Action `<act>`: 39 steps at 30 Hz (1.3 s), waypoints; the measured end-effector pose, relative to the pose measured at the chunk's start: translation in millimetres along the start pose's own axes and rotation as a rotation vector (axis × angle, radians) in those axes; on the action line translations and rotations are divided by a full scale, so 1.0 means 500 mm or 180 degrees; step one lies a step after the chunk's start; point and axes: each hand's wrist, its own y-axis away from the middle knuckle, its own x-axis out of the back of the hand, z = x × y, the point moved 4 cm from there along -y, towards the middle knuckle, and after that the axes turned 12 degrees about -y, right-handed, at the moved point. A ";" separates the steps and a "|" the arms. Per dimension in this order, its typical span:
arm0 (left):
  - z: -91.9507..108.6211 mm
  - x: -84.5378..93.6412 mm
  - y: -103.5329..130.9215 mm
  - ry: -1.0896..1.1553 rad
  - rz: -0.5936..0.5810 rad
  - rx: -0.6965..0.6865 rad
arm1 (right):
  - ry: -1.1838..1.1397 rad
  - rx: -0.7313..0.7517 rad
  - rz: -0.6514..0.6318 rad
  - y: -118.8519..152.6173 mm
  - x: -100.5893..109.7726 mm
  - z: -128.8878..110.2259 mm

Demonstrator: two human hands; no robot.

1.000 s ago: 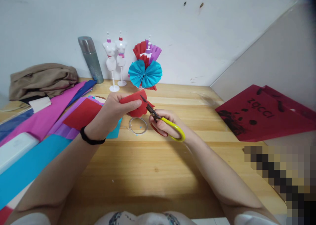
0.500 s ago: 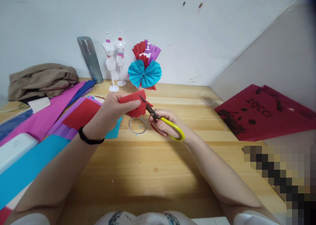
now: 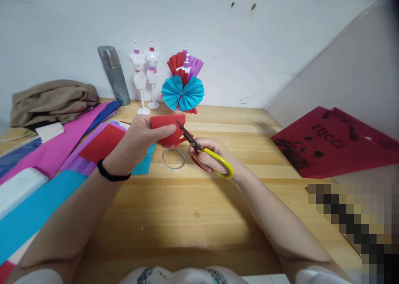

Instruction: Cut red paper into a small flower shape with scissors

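My left hand (image 3: pixel 140 136) pinches a folded piece of red paper (image 3: pixel 166 121) between thumb and fingers, above the table. The paper's right edge is cut and uneven. In my right hand (image 3: pixel 207 151) are scissors (image 3: pixel 218 162) with a yellow handle loop and a partly hidden red one. Their dark blades lie against the paper's right side, tips pointing up and left. Below the paper, a thin ring (image 3: pixel 173 168) with small blue scraps rests on the wooden table (image 3: pixel 193 217).
Behind my hands stand two white mannequins (image 3: pixel 139 78), a third with a blue paper bow (image 3: pixel 182 94), and a grey bottle (image 3: pixel 115 76). Coloured papers (image 3: pixel 40 205) and brown cloth (image 3: pixel 56 99) lie left. A red bag (image 3: pixel 336 145) is at right.
My left hand has turned the red paper slightly and shifted a little left, so its top edge is more level. My right hand and the scissors have barely moved.
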 end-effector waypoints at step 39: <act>0.018 0.014 0.002 -0.0255 -0.0007 -0.0134 | 0.0026 -0.0047 0.0012 0.004 0.004 0.002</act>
